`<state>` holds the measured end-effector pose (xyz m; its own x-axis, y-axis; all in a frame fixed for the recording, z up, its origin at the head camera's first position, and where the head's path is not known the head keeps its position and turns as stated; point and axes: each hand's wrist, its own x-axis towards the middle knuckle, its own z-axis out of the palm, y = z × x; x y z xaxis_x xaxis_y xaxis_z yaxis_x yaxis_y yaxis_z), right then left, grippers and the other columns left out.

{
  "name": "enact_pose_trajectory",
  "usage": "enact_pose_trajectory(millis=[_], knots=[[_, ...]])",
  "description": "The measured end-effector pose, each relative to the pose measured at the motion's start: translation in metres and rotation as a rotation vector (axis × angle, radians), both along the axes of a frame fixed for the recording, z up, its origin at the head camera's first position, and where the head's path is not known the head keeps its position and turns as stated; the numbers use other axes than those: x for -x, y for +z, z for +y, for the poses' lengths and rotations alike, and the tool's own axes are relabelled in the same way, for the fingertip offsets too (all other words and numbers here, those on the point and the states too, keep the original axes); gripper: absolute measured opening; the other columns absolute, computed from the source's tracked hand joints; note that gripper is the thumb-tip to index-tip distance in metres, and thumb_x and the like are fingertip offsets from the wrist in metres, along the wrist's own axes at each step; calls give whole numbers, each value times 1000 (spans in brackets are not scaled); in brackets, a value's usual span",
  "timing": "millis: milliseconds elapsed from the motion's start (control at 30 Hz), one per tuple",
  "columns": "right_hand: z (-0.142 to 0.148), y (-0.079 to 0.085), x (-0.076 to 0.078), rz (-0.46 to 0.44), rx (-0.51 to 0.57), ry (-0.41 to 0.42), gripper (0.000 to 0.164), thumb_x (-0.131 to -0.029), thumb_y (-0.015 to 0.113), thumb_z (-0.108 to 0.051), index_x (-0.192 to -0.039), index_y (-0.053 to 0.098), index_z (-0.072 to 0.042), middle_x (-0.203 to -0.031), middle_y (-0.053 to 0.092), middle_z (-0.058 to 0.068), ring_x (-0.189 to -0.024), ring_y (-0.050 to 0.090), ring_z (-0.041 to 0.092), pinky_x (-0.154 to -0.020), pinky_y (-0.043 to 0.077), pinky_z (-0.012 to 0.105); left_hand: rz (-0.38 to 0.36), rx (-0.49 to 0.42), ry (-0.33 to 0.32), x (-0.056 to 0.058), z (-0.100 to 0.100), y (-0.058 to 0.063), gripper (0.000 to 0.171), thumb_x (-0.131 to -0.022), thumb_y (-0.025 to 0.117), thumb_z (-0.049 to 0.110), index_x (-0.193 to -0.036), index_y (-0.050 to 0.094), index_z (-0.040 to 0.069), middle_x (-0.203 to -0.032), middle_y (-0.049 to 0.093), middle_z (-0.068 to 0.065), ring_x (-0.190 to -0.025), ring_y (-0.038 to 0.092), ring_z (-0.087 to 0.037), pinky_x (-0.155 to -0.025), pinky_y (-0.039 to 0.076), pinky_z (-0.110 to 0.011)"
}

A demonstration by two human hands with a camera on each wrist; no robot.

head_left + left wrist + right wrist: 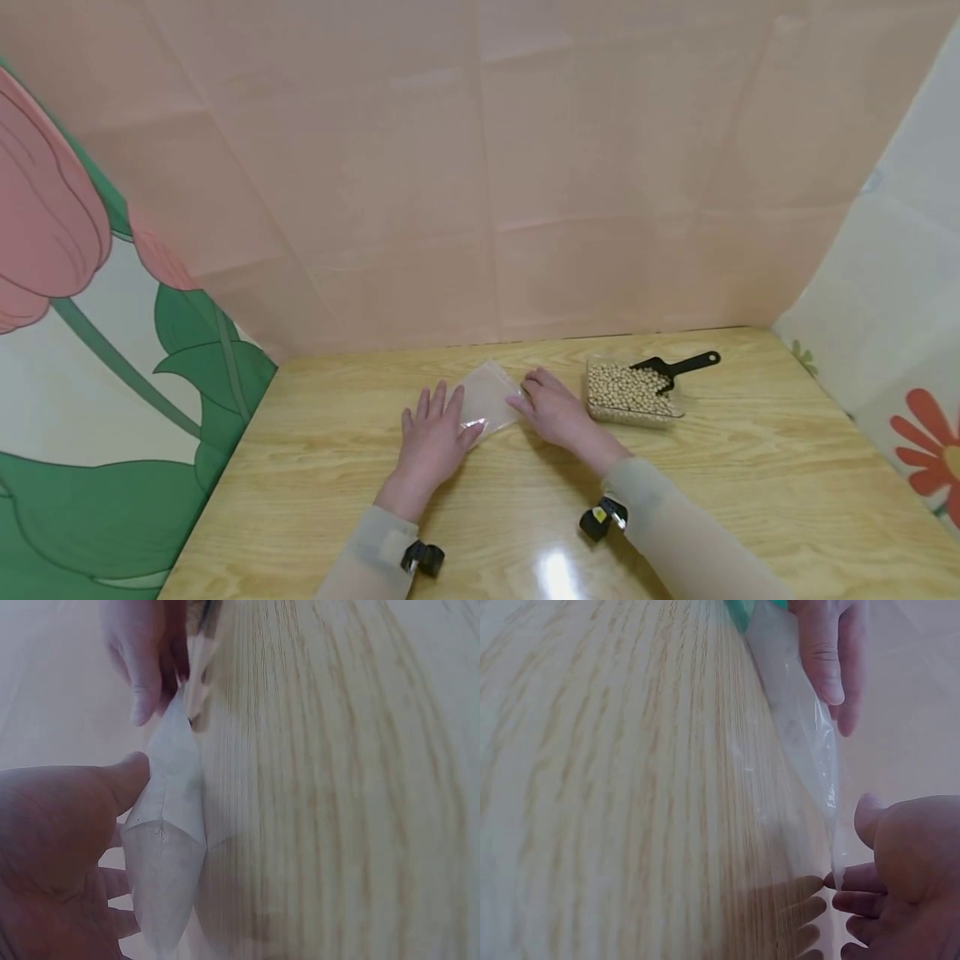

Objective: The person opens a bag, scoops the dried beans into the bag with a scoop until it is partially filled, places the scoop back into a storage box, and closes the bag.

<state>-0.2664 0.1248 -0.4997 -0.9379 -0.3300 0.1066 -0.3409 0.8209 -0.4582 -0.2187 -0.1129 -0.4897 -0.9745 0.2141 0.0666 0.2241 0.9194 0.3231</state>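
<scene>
A clear plastic bag (489, 396) lies turned cornerwise on the wooden table, raised a little off it in the wrist views. At its left side is my left hand (433, 437), fingers spread and thumb by the bag's near edge. In the left wrist view the left hand (67, 832) has its thumb against the bag (169, 825), with the other fingers partly hidden behind it. My right hand (558, 410) is at the bag's right corner. Seen from the right wrist, that hand (915, 877) touches the bag's corner with a fingertip, its thumb held apart.
Right of the right hand stands a clear container (633, 417) of pale beans (626, 389). A black scoop (686, 364) rests in the beans, handle pointing right. Pink sheeting (487, 183) hangs behind the wooden table (315, 467), with printed panels on both sides.
</scene>
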Motion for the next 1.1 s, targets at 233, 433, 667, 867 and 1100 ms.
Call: enact_pose_trajectory(millis=[233,433,667,867,1100], knots=[[4,-3,1,8,29,-8,42,-115,61,-26,-134,68,11,-150,59,29,-150,47,50,-123,37,60,9,2,-22,0,-1,0,74,-111,61,54,-170,43,13,-177,29,-24,-163,23,-51,-123,21,-79],[5,-2,-3,19,102,-58,23,-111,66,-16,-114,74,6,-137,65,22,-130,64,41,-111,51,55,16,2,-20,1,-2,-2,73,-110,64,52,-170,45,15,-177,30,-23,-163,23,-50,-123,18,-79],[9,-1,-8,-28,261,-92,15,-108,67,-10,-106,76,1,-134,68,21,-122,68,39,-107,53,55,9,-24,-3,3,-2,-4,72,-110,66,49,-169,45,16,-178,28,-22,-164,22,-49,-125,16,-78],[15,-1,-15,-70,374,-125,13,-108,68,-11,-105,77,-1,-133,70,21,-130,64,42,-112,49,58,17,-54,15,5,-3,-4,70,-110,66,47,-169,45,15,-178,29,-22,-165,21,-48,-125,14,-77],[16,3,-22,-134,459,-165,12,-108,70,-16,-112,75,-5,-136,70,18,-135,62,42,-117,45,60,82,-71,29,7,-1,-1,70,-109,71,43,-168,47,14,-178,29,-22,-165,21,-47,-125,15,-77]])
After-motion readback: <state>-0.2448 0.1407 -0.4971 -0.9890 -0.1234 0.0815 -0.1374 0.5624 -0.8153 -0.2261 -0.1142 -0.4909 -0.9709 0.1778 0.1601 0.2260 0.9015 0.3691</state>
